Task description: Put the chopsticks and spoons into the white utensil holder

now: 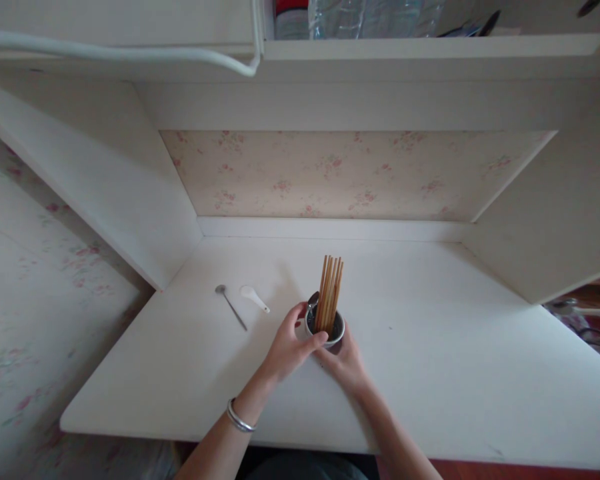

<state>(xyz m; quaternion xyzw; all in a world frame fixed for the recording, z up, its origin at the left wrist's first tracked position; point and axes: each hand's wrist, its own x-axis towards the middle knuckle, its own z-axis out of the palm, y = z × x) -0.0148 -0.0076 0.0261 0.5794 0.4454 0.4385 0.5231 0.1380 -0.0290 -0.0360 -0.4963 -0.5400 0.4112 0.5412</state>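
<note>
Gripping with two hands looks like the step right now. White surface (430, 347) fills the lower view. Left hand (291, 343) is clamped on the cup (338, 338) at its eight o'clock side, thumb across the near rim; right hand (348, 361) wraps it from about four. Cup's off mid-view toward six, can't tell if it's touching down. Chopsticks (329, 293) poke out, pointing just past twelve. Long spoon (233, 309) and white spoon (254, 298) lie apart, near ten. Imo the next move calls for not tipping it, whatever the direction.
</note>
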